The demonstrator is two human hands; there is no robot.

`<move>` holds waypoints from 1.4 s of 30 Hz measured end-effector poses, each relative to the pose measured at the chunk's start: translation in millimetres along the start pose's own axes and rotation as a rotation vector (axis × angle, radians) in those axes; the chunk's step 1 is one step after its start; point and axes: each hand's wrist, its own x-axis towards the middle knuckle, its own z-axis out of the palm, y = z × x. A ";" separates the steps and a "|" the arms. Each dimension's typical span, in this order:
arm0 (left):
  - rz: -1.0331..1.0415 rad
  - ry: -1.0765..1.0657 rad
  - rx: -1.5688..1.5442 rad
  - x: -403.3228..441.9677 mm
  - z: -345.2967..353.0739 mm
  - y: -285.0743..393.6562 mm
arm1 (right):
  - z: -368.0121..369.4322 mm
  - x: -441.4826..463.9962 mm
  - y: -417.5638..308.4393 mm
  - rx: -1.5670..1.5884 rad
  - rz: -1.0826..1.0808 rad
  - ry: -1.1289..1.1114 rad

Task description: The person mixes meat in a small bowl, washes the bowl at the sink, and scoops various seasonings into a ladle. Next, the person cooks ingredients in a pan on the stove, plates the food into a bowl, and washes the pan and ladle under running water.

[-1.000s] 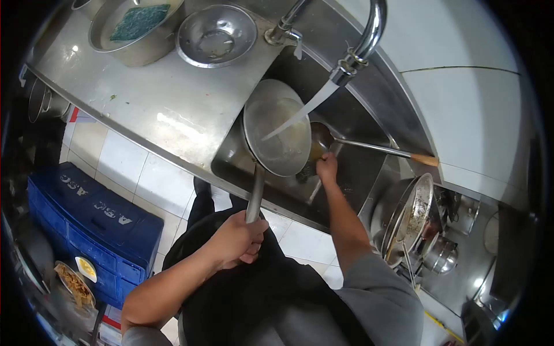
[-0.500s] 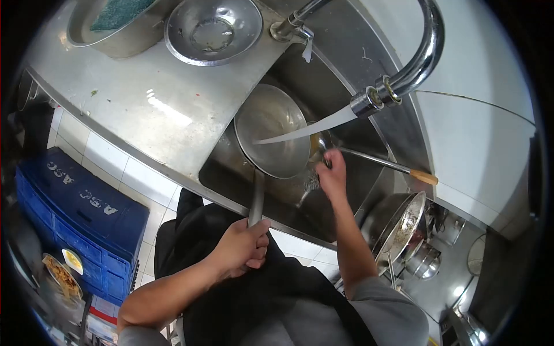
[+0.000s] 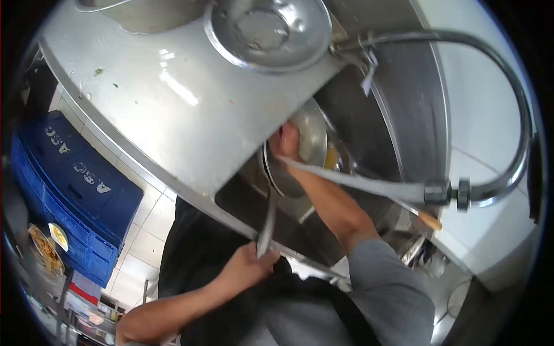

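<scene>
Closed round the metal handle of a pan (image 3: 314, 132) is my left hand (image 3: 251, 268), near the front edge of the sink (image 3: 369, 121). The pan tilts inside the basin. My right hand (image 3: 285, 141) is over the pan's left side, its fingers bent; whether it holds something I cannot make out. From the faucet (image 3: 461, 193) at the right, a stream of water crosses my right wrist. A ladle with a wooden handle (image 3: 430, 220) lies in the sink beside the pan, with yellowish liquid near its bowl.
A metal bowl (image 3: 268, 32) and a large pot (image 3: 161, 14) stand on the steel counter (image 3: 144, 98). Below at the left is a blue crate (image 3: 75, 190), with a food container (image 3: 46, 248) near it. Cookware sits right of the sink.
My right hand has moved left from beside the ladle to over the pan. My left hand still grips the handle. The view has shifted, and the faucet appears farther right and lower.
</scene>
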 end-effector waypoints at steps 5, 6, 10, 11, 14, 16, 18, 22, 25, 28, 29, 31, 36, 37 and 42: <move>-0.079 -0.056 0.147 1.3 -9.1 21.5 | -3.3 23.1 29.1 -0.209 -0.326 0.035; -0.116 -0.050 0.134 -2.4 -6.4 22.2 | -6.6 30.3 30.3 -0.302 -0.244 0.065; -0.109 -0.041 0.114 -8.5 -2.3 17.8 | 1.7 13.6 11.8 -0.164 0.037 0.140; -0.049 -0.045 0.103 -4.9 -2.5 11.9 | 2.7 5.8 -3.9 -0.057 -0.108 0.148; -0.008 -0.048 0.071 -4.0 -1.7 6.0 | -4.3 15.8 16.0 -0.119 -0.190 0.061; 0.000 -0.064 0.062 -2.8 -1.5 10.4 | -1.9 40.9 34.2 -0.333 -0.208 0.009; -0.032 -0.021 0.032 -5.7 -0.1 12.9 | -2.1 30.6 35.9 -0.276 -0.131 0.066; -0.030 -0.078 0.014 -4.4 -6.3 13.6 | -0.5 6.1 30.7 -0.073 -0.248 0.148; 0.000 -0.109 -0.036 -4.1 -5.9 9.0 | -8.4 22.7 44.9 -0.168 -0.294 0.026; -0.118 -0.067 -0.018 -12.4 -1.1 29.9 | -24.0 38.9 44.5 -0.441 -0.361 -0.054; -0.108 -0.064 -0.019 -12.7 -0.6 29.9 | -19.0 31.4 44.2 -0.439 -0.371 -0.050; -0.089 -0.073 -0.082 -13.3 0.0 23.6 | -6.9 4.7 45.0 -0.251 -0.096 0.097; -0.001 -0.099 -0.040 -6.5 -6.1 15.2 | -12.3 13.0 57.8 -0.230 -0.304 -0.013; 0.002 -0.094 -0.021 -6.2 -5.4 16.2 | -15.3 28.4 63.5 -0.373 -0.377 0.040; -0.091 -0.122 -0.043 -7.8 -1.3 12.5 | -10.8 20.0 45.3 -0.493 -0.239 -0.109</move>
